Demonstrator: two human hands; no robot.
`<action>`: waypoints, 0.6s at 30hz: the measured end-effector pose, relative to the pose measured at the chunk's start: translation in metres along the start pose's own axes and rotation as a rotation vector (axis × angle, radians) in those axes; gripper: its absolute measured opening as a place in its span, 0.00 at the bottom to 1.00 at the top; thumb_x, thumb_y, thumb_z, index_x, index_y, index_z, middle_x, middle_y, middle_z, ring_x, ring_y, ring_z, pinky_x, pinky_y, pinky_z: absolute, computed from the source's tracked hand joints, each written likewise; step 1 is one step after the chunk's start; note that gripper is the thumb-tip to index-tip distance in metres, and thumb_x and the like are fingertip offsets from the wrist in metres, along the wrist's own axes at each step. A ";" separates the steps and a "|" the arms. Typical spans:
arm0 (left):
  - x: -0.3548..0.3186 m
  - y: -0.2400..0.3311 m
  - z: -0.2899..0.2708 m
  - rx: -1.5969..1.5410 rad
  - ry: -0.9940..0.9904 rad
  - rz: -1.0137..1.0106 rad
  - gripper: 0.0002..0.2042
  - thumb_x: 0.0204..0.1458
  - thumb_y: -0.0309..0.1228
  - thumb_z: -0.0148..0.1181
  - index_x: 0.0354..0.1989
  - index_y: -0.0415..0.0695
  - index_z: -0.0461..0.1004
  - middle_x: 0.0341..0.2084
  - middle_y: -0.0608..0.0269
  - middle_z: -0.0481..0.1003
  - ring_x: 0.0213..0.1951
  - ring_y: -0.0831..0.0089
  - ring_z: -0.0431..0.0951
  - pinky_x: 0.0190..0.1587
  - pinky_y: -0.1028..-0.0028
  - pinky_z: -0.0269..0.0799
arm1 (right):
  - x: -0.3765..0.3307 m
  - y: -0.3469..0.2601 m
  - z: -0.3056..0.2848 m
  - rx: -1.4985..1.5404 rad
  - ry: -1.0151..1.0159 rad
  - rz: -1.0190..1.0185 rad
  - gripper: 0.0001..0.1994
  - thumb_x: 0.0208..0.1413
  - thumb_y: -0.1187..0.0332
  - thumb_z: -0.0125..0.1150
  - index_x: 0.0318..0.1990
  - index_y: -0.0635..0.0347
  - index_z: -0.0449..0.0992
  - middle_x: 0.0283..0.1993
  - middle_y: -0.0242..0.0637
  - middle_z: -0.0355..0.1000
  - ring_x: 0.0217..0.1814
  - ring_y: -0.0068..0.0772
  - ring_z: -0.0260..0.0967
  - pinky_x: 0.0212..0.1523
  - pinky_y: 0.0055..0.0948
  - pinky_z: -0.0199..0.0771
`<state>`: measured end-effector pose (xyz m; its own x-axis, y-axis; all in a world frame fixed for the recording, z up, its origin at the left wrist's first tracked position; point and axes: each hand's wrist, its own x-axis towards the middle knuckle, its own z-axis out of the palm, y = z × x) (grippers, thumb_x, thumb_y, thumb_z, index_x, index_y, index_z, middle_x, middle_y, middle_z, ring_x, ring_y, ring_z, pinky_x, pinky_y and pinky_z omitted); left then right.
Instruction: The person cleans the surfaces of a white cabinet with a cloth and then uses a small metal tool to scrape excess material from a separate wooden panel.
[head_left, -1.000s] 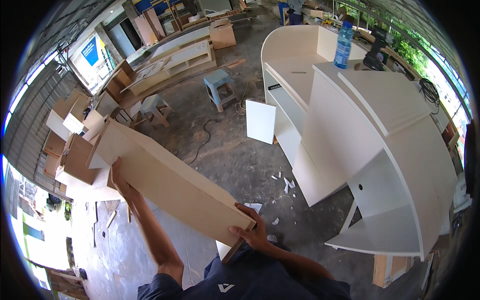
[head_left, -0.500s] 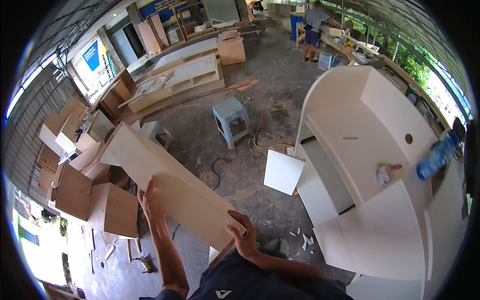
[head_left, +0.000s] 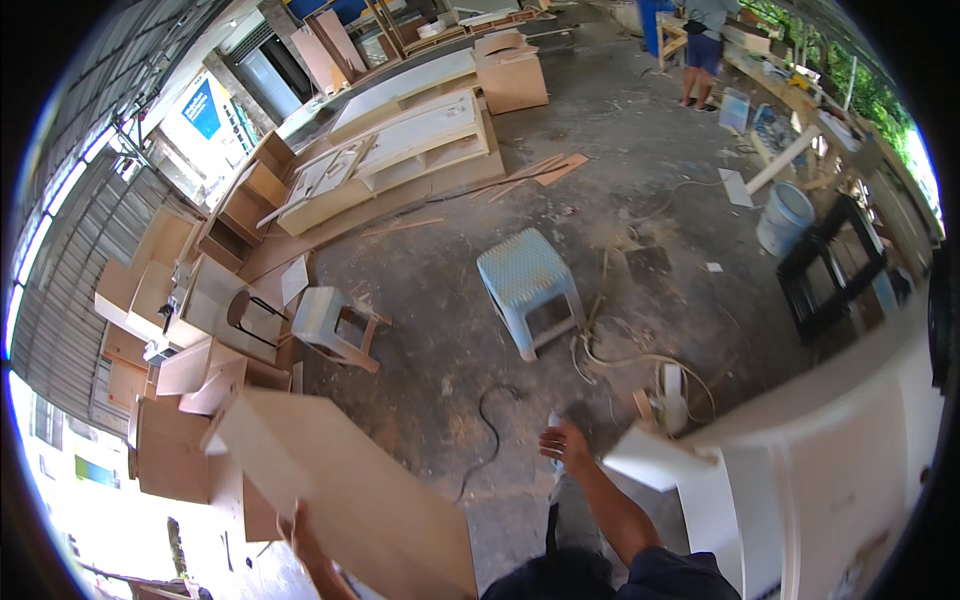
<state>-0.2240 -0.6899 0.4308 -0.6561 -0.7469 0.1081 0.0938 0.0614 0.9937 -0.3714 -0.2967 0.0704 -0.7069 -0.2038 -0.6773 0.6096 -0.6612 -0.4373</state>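
On a workshop floor (head_left: 430,350) strewn with dust and offcuts, you bear a long pale wooden piece (head_left: 350,490) at the lower left, tilted, its far end up and to the left, its near end running out at the lower edge. Your left hand (head_left: 302,535) has its grip on the piece's left side, the fingers laid along the wood. Your right hand (head_left: 566,443) hangs clear of the piece, above the floor and your grey-clad leg (head_left: 574,510), fingers curled; whether that grip closes on the small whitish thing beside it, you cannot tell from this angle.

Ahead of you stand 2 pale blue stools, the larger stool (head_left: 528,268) near the middle and the smaller stool (head_left: 318,312) to its left. A black cord (head_left: 486,440) snakes over the floor between your hands. To your right, a white cabinet (head_left: 715,510) fills the lower corner, with a black frame (head_left: 832,268) and a bucket (head_left: 785,220) beyond it. At the upper right, a person (head_left: 705,45) in dark shorts stands by a cluttered counter (head_left: 790,85); brown wooden boxes (head_left: 172,450) crowd your left.
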 end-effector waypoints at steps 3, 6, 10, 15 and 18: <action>0.030 -0.034 0.016 0.083 0.056 -0.113 0.15 0.59 0.33 0.60 0.50 0.37 0.74 0.37 0.54 0.77 0.34 0.66 0.77 0.35 0.71 0.74 | 0.158 -0.044 -0.036 0.082 -0.016 -0.109 0.26 0.61 0.43 0.52 0.43 0.62 0.75 0.40 0.44 0.77 0.42 0.43 0.77 0.43 0.44 0.79; 0.018 -0.033 -0.004 0.237 0.360 -0.376 0.08 0.59 0.35 0.63 0.40 0.43 0.78 0.35 0.51 0.75 0.30 0.66 0.72 0.29 0.67 0.70 | 0.258 -0.102 -0.001 -0.010 0.204 -0.097 0.31 0.57 0.39 0.57 0.52 0.59 0.72 0.44 0.43 0.77 0.44 0.42 0.76 0.43 0.43 0.78; 0.003 -0.023 -0.018 0.346 0.605 -0.439 0.11 0.57 0.38 0.64 0.42 0.45 0.77 0.39 0.54 0.76 0.38 0.64 0.74 0.34 0.64 0.72 | 0.356 -0.178 0.051 -0.018 0.267 -0.187 0.51 0.50 0.36 0.64 0.72 0.60 0.52 0.68 0.46 0.59 0.68 0.50 0.59 0.63 0.52 0.63; -0.038 -0.026 -0.172 0.446 0.632 -0.784 0.19 0.55 0.42 0.66 0.47 0.42 0.73 0.46 0.55 0.74 0.48 0.60 0.72 0.47 0.58 0.73 | 0.430 -0.196 0.087 0.023 0.359 -0.196 0.49 0.43 0.49 0.76 0.70 0.54 0.54 0.68 0.43 0.58 0.69 0.49 0.57 0.64 0.56 0.59; -0.007 -0.006 0.025 0.884 0.554 -0.385 0.22 0.55 0.46 0.64 0.47 0.40 0.73 0.47 0.54 0.74 0.49 0.57 0.72 0.52 0.57 0.71 | 0.434 -0.191 0.090 0.162 0.486 -0.329 0.47 0.37 0.62 0.80 0.67 0.49 0.58 0.63 0.37 0.63 0.64 0.42 0.62 0.58 0.55 0.61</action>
<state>-0.2388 -0.6679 0.4252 -0.0809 -0.9965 -0.0208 -0.7556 0.0477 0.6533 -0.8269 -0.3245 -0.0868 -0.5812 0.3577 -0.7309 0.2972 -0.7429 -0.5999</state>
